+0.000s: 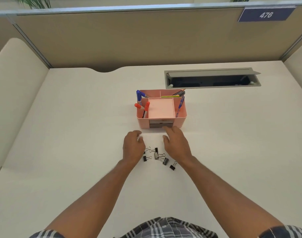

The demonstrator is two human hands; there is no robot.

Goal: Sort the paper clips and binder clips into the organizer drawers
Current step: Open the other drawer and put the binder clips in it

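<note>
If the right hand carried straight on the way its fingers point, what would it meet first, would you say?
Most likely the grey drawer front of the pink organizer. The right hand points at it, fingertips at or just short of the drawer; depth is unclear.

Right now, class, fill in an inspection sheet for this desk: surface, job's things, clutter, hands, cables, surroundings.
Surface: cream desk, bare around the work.
Job's things: black binder clips scattered between the hands; pink organizer behind them, its grey drawers at the front; paper clips not seen.
Clutter: markers and pens standing in the organizer's top compartments; centre tray holds nothing.
Hands: left hand beside the clips, whether it holds anything cannot be told; right hand open, fingers at the drawer front.
Cables: nothing seen; cable hatch lid open.
Surroundings: tan partition, sign 476.
</note>
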